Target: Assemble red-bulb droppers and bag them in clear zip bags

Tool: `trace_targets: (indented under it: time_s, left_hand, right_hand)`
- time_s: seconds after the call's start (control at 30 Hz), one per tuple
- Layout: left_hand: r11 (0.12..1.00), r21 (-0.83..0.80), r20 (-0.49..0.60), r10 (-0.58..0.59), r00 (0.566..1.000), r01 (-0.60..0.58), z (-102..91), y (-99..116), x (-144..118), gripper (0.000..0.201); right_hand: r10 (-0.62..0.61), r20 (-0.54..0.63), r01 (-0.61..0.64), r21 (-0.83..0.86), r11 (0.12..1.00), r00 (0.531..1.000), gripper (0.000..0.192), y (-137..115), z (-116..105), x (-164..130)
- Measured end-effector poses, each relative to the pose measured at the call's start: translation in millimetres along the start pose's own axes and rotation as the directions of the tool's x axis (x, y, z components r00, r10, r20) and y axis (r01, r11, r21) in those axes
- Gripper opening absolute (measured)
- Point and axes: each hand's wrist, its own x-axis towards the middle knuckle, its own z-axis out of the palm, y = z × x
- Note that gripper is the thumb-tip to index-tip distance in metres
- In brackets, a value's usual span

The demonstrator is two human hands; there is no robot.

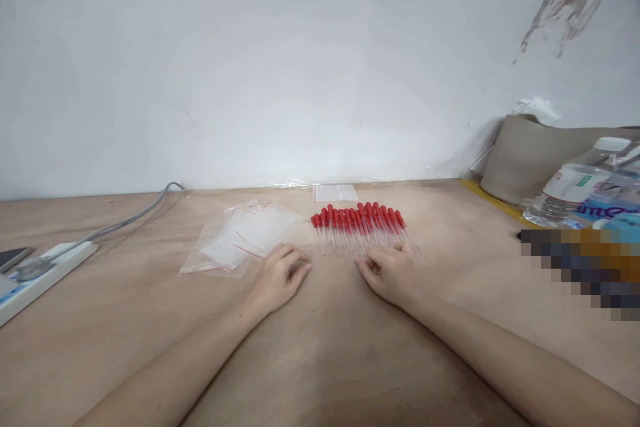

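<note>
Left hand (280,275) palm-down, fingers loosely curled; right hand (393,273) palm-down, fingers relaxed; both forearms extended.

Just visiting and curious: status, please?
Left hand and right hand empty, flat on table. Red-capped droppers beyond right fingertips. Clear bags beside left. Nothing between.

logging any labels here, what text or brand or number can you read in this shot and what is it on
No text can be read for certain.
Water bottle label: print and a green patch, too blurred to read.
Blue packet beside the bottle: large pale letters, cut off and blurred, not readable.
Power strip: no readable marking.
Clear bags and red-capped droppers: no print seen.
Left hand and right hand rest empty on the table.
</note>
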Motion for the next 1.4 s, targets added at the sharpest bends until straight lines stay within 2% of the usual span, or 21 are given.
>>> trace_targets:
  time_s: [0.1,0.17,0.23,0.33,0.4,0.47,0.53,0.8,0.93,1.0,1.07,1.1,1.13,1.17,1.23,1.27,1.3,1.33,1.37,1.4]
  left_hand:
    - [0.956,0.265,-0.138,-0.090,0.986,0.124,-16.5,-27.1,8.3,0.025]
    - [0.907,0.371,-0.143,-0.154,0.978,0.197,-28.6,-54.4,11.8,0.031]
    - [0.912,0.376,-0.012,-0.172,0.985,0.164,-38.1,-81.3,11.2,0.037]
    - [0.936,0.313,0.181,-0.228,0.957,0.164,-45.3,-107.2,5.9,0.041]
    - [0.926,0.300,0.221,-0.301,0.928,0.229,-47.5,-112.5,3.9,0.039]
    - [0.904,0.309,0.216,-0.371,0.903,0.297,-49.2,-111.3,5.0,0.034]
    - [0.893,0.316,0.207,-0.394,0.895,0.320,-50.7,-107.8,8.1,0.028]
    - [0.933,0.296,0.222,-0.275,0.935,0.205,-52.8,-100.8,20.9,0.014]
    - [0.929,0.301,0.176,-0.275,0.945,0.214,-67.8,-88.5,33.0,0.008]
    - [0.915,0.314,0.107,-0.301,0.948,0.255,-73.4,-70.6,35.8,0.007]
    - [0.902,0.285,0.057,-0.355,0.933,0.325,-69.7,-43.1,33.0,0.009]
    - [0.886,0.151,0.096,-0.454,0.886,0.438,-63.5,-26.6,29.4,0.009]
    - [0.828,-0.031,0.215,-0.542,0.812,0.561,-54.6,-9.3,24.9,0.009]
    - [0.721,-0.183,0.361,-0.583,0.728,0.668,-44.0,7.5,19.9,0.010]
    - [0.650,-0.246,0.476,-0.565,0.674,0.719,-22.5,35.5,10.2,0.012]
    - [0.570,-0.312,0.543,-0.549,0.636,0.760,-14.4,44.7,6.3,0.013]
    - [0.540,-0.352,0.571,-0.524,0.632,0.765,-9.3,50.2,3.2,0.016]
    - [0.574,-0.370,0.555,-0.495,0.669,0.731,-7.9,51.8,0.6,0.020]
    - [0.654,-0.379,0.511,-0.442,0.737,0.655,-9.9,49.9,-1.7,0.025]
    - [0.773,-0.358,0.440,-0.355,0.825,0.523,-14.7,45.3,-4.1,0.027]
  right_hand:
    - [-0.041,-0.002,0.041,0.011,0.999,0.999,0.032,8.7,-11.1,-15.0]
    - [-0.055,-0.005,0.055,0.033,0.998,0.998,0.032,11.5,-13.9,-18.1]
    - [-0.065,0.002,0.065,0.047,0.997,0.998,0.031,12.0,-14.1,-17.6]
    - [-0.073,0.024,0.072,0.058,0.996,0.997,0.031,11.4,-12.5,-15.1]
    - [-0.069,0.034,0.067,0.059,0.996,0.997,0.030,11.7,-11.5,-14.2]
    - [-0.059,0.033,0.058,0.055,0.997,0.998,0.031,12.4,-11.0,-14.1]
    - [-0.058,0.042,0.056,0.051,0.997,0.997,0.031,12.9,-11.0,-14.2]
    - [-0.026,0.086,0.023,0.038,0.999,0.996,0.031,11.6,-13.3,-13.5]
    - [-0.018,0.093,0.015,0.026,1.000,0.995,0.032,11.2,-14.5,-13.3]
    - [-0.013,0.100,0.012,0.013,1.000,0.995,0.031,10.6,-15.3,-13.0]
    - [-0.014,0.108,0.013,0.010,1.000,0.994,0.031,10.1,-15.7,-12.7]
    - [-0.014,0.110,0.012,0.011,1.000,0.994,0.031,9.9,-15.7,-12.6]
    - [-0.012,0.110,0.011,0.012,1.000,0.994,0.032,9.9,-15.5,-12.5]
    - [-0.010,0.109,0.009,0.012,1.000,0.994,0.032,9.9,-15.1,-12.6]
    - [-0.002,0.111,0.001,0.007,1.000,0.994,0.032,10.2,-14.4,-12.7]
    - [0.001,0.116,-0.001,0.005,1.000,0.993,0.031,10.5,-14.2,-12.7]
    - [0.004,0.120,-0.004,0.005,1.000,0.993,0.031,10.7,-14.2,-12.7]
    - [0.008,0.124,-0.009,0.011,1.000,0.992,0.030,10.9,-14.5,-12.7]
    - [0.013,0.127,-0.016,0.022,1.000,0.992,0.029,11.0,-15.1,-12.6]
    - [0.016,0.132,-0.022,0.042,0.999,0.991,0.028,10.9,-16.1,-12.4]
